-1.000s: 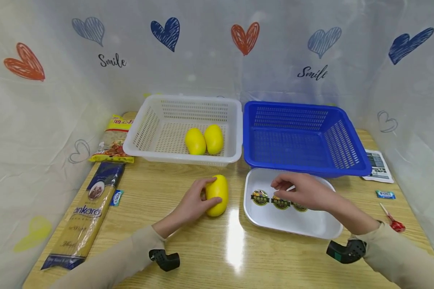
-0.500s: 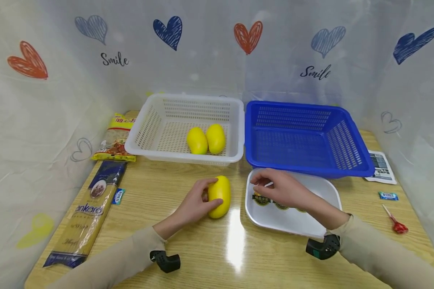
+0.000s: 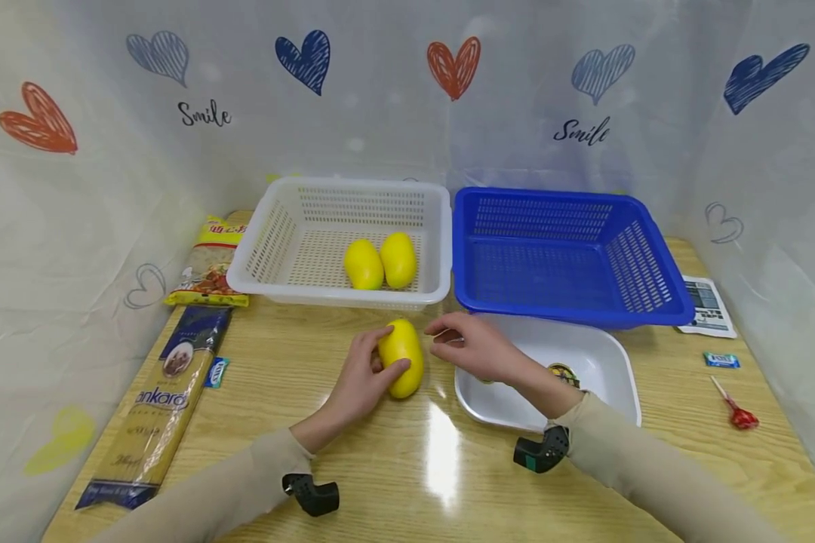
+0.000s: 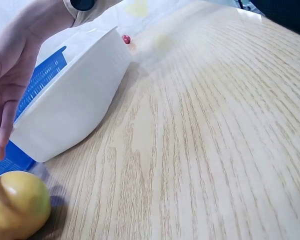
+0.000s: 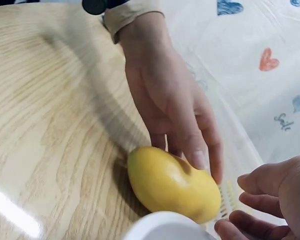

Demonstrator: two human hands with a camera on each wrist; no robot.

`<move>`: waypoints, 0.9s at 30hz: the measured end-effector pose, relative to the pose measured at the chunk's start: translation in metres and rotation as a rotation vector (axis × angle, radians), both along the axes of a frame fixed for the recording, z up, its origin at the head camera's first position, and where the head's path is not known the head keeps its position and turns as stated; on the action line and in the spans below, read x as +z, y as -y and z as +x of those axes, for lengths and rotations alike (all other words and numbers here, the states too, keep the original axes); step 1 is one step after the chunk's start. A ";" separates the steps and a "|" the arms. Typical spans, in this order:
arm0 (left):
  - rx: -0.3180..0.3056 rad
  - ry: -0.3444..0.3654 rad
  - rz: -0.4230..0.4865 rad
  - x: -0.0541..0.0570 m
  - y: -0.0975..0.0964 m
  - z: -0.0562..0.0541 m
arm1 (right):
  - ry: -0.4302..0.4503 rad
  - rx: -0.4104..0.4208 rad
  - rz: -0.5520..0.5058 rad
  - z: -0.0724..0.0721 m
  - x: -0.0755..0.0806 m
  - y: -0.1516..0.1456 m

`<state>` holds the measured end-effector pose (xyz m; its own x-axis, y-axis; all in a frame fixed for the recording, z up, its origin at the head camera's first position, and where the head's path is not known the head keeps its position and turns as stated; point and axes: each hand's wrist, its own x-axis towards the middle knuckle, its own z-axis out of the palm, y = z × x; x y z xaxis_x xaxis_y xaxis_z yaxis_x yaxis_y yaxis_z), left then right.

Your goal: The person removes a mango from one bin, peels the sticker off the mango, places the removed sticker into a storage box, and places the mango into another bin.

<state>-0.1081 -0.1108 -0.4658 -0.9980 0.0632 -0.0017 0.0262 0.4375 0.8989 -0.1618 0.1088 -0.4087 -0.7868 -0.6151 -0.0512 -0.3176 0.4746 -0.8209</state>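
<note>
A yellow mango (image 3: 402,362) lies on the wooden table in front of the white basket. My left hand (image 3: 361,377) grips it from the left, thumb on the near side and fingers over the far side; the right wrist view shows this left hand (image 5: 165,95) reaching down onto the fruit. Just right of the mango hovers my right hand (image 3: 475,348), fingers loosely bent, a gap between thumb and forefinger, nothing visible in them. It passes over the left rim of a white tray (image 3: 604,377). One round fruit label (image 3: 564,373) shows on the tray; my right hand and wrist cover others.
Two more mangoes (image 3: 380,262) sit in the white basket (image 3: 339,296). A blue basket (image 3: 570,317) stands beside it, behind the tray. Spaghetti (image 3: 159,407) and a snack bag (image 3: 210,260) lie left; a lollipop (image 3: 742,415) and a small wrapped candy (image 3: 721,360) lie right.
My right hand has moved left from over the tray's labels to beside the mango. My left hand keeps its grip, and the mango has tilted slightly.
</note>
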 end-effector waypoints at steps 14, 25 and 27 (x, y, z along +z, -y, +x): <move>0.008 0.055 0.054 -0.001 0.013 0.002 | -0.076 0.095 0.186 -0.015 -0.004 0.039; 0.092 -0.513 0.059 0.036 0.048 0.006 | -0.116 0.096 0.208 -0.015 -0.007 0.050; 0.127 -0.627 0.036 0.052 0.059 0.002 | -0.119 0.102 0.205 -0.015 -0.007 0.050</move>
